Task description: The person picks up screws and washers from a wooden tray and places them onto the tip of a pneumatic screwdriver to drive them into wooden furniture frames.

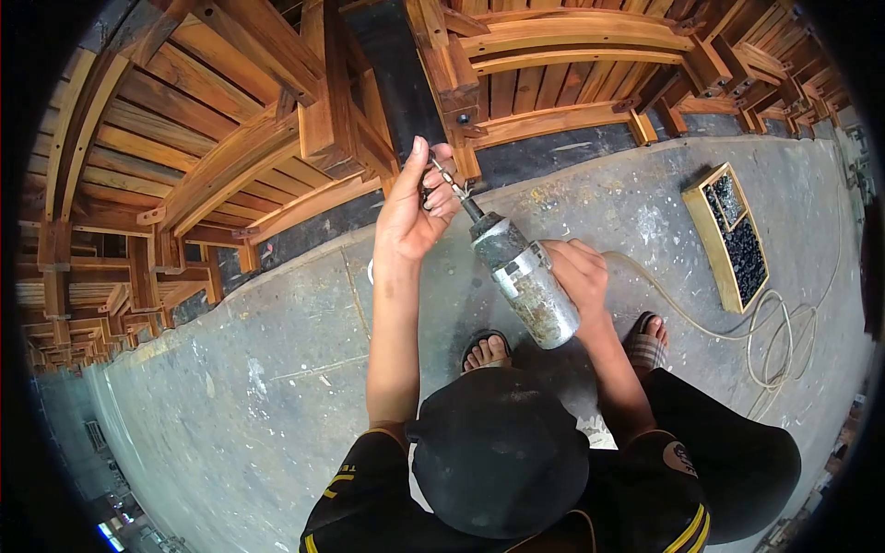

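Observation:
My right hand is wrapped round the handle side of a worn metal air driver, whose nose points up and to the left. At the driver's tip, the curled fingers of my left hand hold a small metal bolt, with the thumb raised. Just beyond my left hand stands the wooden leg of a slatted furniture piece, with a dark hole near its lower end. Whether the bolt touches the driver's socket is hard to tell.
Slatted wooden furniture frames line the far side, with more at the left. A wooden box of black parts lies on the grey floor at the right. A pale air hose runs from the driver to loose coils.

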`<state>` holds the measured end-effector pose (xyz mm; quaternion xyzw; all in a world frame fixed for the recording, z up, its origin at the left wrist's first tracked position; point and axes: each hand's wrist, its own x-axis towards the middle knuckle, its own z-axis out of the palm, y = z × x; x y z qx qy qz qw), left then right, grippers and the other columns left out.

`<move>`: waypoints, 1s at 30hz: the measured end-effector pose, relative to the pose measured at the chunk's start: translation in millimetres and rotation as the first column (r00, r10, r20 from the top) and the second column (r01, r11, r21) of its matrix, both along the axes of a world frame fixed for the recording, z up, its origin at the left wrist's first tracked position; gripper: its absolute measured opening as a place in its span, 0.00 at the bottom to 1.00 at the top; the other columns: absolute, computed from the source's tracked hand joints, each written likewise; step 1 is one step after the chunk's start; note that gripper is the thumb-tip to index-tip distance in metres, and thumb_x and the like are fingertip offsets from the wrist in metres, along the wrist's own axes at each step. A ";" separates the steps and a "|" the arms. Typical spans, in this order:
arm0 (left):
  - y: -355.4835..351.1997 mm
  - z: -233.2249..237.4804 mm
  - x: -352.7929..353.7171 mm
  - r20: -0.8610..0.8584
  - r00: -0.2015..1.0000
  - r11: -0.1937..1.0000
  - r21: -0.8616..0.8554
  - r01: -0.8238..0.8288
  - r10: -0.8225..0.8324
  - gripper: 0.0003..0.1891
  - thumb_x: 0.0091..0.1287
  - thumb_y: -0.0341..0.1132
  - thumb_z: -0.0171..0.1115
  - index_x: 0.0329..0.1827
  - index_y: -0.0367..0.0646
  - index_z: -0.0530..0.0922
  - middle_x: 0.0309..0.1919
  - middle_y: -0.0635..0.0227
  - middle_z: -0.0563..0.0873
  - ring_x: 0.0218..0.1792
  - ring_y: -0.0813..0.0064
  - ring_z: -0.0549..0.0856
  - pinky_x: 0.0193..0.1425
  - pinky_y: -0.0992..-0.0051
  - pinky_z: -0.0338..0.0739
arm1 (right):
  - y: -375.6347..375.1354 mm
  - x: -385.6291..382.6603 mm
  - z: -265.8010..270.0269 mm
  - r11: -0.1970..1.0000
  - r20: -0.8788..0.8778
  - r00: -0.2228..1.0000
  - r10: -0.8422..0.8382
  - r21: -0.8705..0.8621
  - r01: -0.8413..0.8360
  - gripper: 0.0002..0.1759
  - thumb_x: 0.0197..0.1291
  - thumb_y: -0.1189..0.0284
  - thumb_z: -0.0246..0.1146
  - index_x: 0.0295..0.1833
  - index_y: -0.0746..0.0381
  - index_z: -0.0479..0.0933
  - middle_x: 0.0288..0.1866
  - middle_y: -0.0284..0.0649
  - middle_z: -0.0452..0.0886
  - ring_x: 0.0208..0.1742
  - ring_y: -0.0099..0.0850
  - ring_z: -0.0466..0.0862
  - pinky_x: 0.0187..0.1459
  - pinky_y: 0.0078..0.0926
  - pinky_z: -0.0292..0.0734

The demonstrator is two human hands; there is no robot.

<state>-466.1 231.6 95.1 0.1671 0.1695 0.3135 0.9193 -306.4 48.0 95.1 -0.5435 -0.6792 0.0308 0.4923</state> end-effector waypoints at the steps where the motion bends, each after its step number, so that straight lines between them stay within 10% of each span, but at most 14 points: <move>1: 0.4 3.2 -0.6 0.016 0.999 0.999 0.020 0.032 -0.032 0.18 0.75 0.50 0.53 0.42 0.42 0.74 0.21 0.80 0.67 0.19 0.86 0.65 0.19 0.85 0.60 | 0.3 0.6 -1.0 1.000 -0.004 1.000 -0.004 0.000 0.004 0.23 0.39 0.65 0.69 0.41 0.68 0.81 0.39 0.46 0.85 0.31 0.40 0.84 0.34 0.31 0.74; 13: 2.1 4.7 -4.5 0.052 0.993 0.993 0.056 0.107 -0.110 0.16 0.76 0.49 0.54 0.40 0.43 0.73 0.22 0.79 0.66 0.21 0.87 0.64 0.18 0.86 0.60 | -3.0 3.5 -7.6 1.000 0.010 1.000 -0.010 -0.015 0.010 0.25 0.35 0.66 0.70 0.42 0.68 0.81 0.40 0.44 0.84 0.30 0.40 0.82 0.33 0.31 0.73; 30: -5.1 17.1 4.5 -0.327 0.944 0.992 0.094 0.084 -0.049 0.12 0.69 0.38 0.65 0.41 0.36 0.81 0.18 0.80 0.69 0.16 0.87 0.65 0.19 0.84 0.60 | -4.6 6.3 -18.0 0.994 0.002 0.999 -0.047 -0.102 0.047 0.25 0.34 0.63 0.71 0.41 0.65 0.80 0.40 0.41 0.84 0.28 0.41 0.80 0.33 0.32 0.73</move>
